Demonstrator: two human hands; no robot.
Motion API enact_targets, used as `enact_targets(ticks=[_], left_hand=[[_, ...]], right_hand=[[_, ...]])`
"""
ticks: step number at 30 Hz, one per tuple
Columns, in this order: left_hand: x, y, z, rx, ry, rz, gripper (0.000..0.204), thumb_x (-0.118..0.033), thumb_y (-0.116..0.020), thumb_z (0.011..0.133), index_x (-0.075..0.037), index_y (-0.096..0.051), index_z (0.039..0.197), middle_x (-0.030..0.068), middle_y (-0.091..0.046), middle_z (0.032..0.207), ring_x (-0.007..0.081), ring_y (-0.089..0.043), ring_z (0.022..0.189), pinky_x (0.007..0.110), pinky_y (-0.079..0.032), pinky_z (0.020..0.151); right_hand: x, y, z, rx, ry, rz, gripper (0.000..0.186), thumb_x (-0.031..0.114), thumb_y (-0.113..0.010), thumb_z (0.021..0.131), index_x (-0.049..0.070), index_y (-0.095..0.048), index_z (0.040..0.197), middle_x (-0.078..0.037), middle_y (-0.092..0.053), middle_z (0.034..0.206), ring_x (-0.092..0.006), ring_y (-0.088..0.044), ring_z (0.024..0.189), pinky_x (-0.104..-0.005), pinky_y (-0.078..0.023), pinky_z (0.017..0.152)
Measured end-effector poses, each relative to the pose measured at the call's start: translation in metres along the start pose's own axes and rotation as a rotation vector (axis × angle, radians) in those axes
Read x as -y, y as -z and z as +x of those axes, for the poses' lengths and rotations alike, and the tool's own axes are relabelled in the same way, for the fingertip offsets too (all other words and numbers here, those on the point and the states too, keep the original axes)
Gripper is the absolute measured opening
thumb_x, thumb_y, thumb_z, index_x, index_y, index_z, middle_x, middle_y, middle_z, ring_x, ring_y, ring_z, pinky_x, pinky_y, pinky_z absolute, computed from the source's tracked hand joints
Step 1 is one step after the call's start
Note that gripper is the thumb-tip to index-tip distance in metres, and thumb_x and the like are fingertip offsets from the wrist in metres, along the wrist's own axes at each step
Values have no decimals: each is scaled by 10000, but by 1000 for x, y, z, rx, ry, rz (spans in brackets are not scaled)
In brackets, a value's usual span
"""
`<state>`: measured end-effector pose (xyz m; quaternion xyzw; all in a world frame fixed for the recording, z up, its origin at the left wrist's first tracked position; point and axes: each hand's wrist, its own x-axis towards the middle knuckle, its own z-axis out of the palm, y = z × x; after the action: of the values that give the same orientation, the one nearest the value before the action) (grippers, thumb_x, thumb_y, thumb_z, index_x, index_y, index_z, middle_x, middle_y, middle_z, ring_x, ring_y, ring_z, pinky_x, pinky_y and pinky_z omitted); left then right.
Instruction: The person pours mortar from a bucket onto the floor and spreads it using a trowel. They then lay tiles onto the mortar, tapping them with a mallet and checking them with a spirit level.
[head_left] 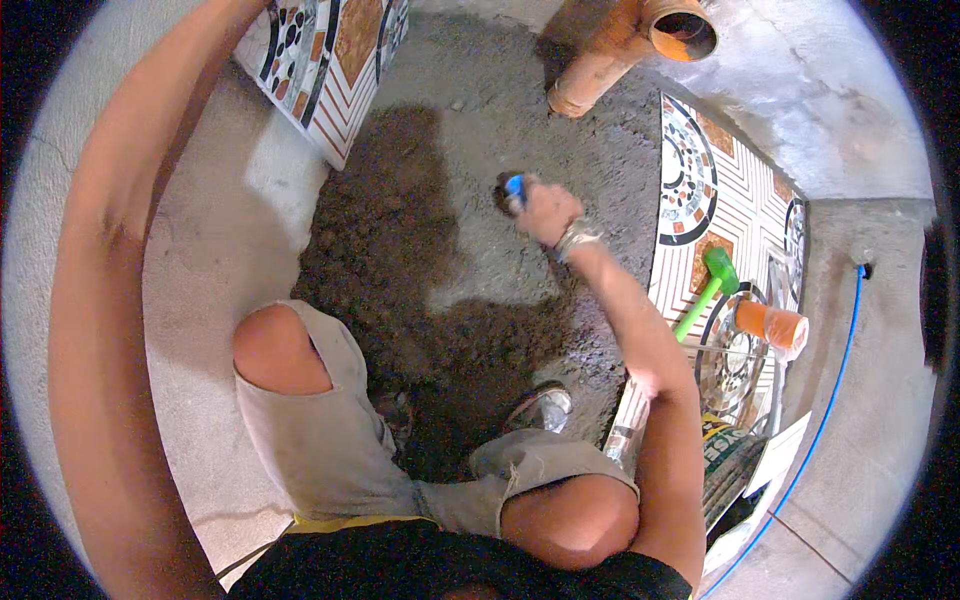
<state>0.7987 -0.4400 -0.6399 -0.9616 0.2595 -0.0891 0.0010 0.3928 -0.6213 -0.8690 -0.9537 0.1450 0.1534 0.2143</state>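
My right hand (552,212) is closed round a small blue-handled tool (516,187), held low over the grey mortar bed (490,250). A dark part shows beside the blue handle; blur hides the tool's exact kind. Loose dark mortar (380,240) lies to the left of the smoother grey patch and down toward my shoes. My left arm reaches up along the left side, and its hand is beyond the top edge. Near that wrist, a patterned tile (335,80) stands tilted, its lower corner by the mortar's left edge.
An orange-brown pipe (600,75) with an open branch stands at the far wall. Patterned tiles (685,190) line the right side, with a green mallet (718,268) and an orange cylinder in clear plastic (770,322) on them. A blue cable (835,380) runs along the right.
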Motion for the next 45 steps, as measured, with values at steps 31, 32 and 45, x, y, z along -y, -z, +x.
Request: enact_targets(ticks=[31,32,45], left_hand=[[-17,18,-21,60,49,-32,351,-239,-568,787,57,-667,947,269,-666,906,369,-672,778,452,-544,685],[-17,17,-21,56,49,-27,351,-240,-568,789,56,-666,950,269,-665,910,370,-671,781,453,-544,683],[-23,17,-20,58,98,-27,358,-255,-563,825,36,-649,1015,264,-657,973,378,-660,822,462,-537,673]], right_hand=[[70,42,-6,-39,306,-202,418,220,-632,827,73,-547,1209,-238,-658,802,-433,-648,802,-512,-530,702],[73,36,-12,39,353,-166,414,224,-631,830,70,-543,1204,-231,-659,794,-427,-651,803,-506,-533,691],[86,-41,-84,286,477,-153,545,259,-578,851,70,-425,1339,-210,-657,791,-392,-654,776,-503,-514,646]])
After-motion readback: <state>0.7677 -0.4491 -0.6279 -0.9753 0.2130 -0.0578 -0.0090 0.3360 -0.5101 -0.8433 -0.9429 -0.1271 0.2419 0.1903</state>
